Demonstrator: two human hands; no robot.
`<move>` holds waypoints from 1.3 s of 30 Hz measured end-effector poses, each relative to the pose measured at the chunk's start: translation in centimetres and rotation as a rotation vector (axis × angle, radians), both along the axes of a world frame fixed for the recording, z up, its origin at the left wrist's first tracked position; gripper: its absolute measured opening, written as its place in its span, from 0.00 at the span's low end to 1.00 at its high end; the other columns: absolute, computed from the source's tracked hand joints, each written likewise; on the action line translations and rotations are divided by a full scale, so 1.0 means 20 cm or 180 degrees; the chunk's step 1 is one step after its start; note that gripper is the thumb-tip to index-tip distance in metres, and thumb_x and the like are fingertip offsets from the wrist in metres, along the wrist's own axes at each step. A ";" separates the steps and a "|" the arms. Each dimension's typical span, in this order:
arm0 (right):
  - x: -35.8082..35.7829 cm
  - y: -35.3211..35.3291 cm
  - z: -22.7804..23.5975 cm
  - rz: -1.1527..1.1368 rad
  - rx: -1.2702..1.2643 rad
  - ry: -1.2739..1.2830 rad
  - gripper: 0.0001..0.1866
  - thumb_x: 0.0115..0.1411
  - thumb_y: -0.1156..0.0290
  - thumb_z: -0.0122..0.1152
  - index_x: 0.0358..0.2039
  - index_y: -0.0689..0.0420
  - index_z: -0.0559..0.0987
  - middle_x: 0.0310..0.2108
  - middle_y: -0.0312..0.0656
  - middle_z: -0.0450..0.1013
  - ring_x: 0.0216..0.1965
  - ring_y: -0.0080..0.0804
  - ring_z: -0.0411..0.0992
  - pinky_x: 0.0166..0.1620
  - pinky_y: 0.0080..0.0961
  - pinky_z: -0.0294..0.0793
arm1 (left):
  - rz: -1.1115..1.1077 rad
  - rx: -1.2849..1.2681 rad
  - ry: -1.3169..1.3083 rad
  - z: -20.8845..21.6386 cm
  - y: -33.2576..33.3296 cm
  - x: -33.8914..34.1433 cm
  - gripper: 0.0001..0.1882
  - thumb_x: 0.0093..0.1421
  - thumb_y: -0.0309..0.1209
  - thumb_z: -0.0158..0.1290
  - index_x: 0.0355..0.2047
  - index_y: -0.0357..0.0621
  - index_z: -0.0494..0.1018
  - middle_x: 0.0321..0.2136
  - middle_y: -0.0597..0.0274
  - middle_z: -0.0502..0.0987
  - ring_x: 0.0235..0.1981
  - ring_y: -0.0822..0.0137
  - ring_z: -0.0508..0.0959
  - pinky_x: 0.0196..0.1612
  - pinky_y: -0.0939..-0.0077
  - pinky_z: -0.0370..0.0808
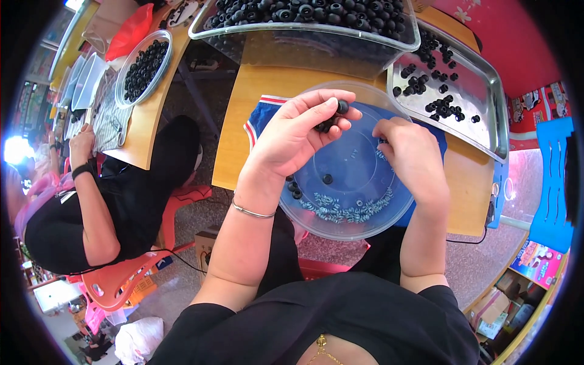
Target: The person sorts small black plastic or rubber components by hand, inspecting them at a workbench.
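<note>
Raised over a clear round plastic bowl (347,236), my left hand (291,135) is closed round several small black round parts. One black round part (342,107) is pinched between its thumb and fingertips; others are tucked in the palm. My right hand (418,157) reaches into the bowl's right side, its fingers curled together and pointing down; whatever they pinch is hidden. Small metal springs (348,214) lie in a curved band along the near side of the bowl's bottom. A single black part (327,179) sits near the middle, and a few more lie by the left wall.
A large clear bin (304,28) full of black parts stands beyond the bowl. At right, a metal tray (483,76) carries scattered black parts. Blue cloth (263,115) lies under the bowl. To the left, a co-worker (67,225) sits at another table with a tub (171,47) of black pieces.
</note>
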State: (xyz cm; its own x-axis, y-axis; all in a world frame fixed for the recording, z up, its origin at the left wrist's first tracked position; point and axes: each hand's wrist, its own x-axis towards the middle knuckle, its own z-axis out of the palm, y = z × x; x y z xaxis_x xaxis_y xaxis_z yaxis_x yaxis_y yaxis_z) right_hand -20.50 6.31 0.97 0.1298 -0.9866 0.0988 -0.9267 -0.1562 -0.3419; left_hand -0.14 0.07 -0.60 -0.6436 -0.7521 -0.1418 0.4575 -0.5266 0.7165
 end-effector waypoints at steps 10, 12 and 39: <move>-0.02 -0.04 -0.03 0.0092 -0.0086 -0.0590 0.07 0.46 0.80 0.58 0.29 0.60 0.78 0.30 0.46 0.72 0.32 0.43 0.74 0.37 0.34 0.74 | 0.0150 0.0008 0.0128 -0.01 0.00 -0.01 0.17 0.62 0.23 0.50 0.52 0.32 0.69 0.42 0.52 0.77 0.37 0.74 0.77 0.43 0.85 0.75; -0.03 -0.04 0.00 0.0155 -0.0086 -0.0902 0.08 0.46 0.81 0.57 0.30 0.61 0.77 0.30 0.46 0.72 0.32 0.43 0.74 0.37 0.33 0.73 | 0.0127 0.0024 0.0132 -0.02 -0.01 0.00 0.17 0.62 0.23 0.51 0.51 0.32 0.69 0.42 0.53 0.77 0.37 0.74 0.77 0.43 0.85 0.75; 0.04 -0.02 -0.05 0.0727 0.0467 -0.0777 0.06 0.45 0.80 0.61 0.26 0.61 0.75 0.28 0.47 0.72 0.32 0.47 0.73 0.36 0.38 0.72 | 0.0155 0.0109 0.0260 -0.04 -0.02 0.01 0.07 0.62 0.26 0.53 0.41 0.39 0.74 0.36 0.58 0.78 0.35 0.73 0.77 0.40 0.83 0.75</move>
State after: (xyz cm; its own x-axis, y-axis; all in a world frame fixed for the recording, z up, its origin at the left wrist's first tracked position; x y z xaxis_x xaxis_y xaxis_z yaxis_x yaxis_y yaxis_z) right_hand -19.78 5.88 0.02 0.3386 -0.9408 0.0135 -0.7619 -0.2826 -0.5828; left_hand 0.05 -0.32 -1.32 -0.6168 -0.7785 -0.1165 0.5393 -0.5257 0.6578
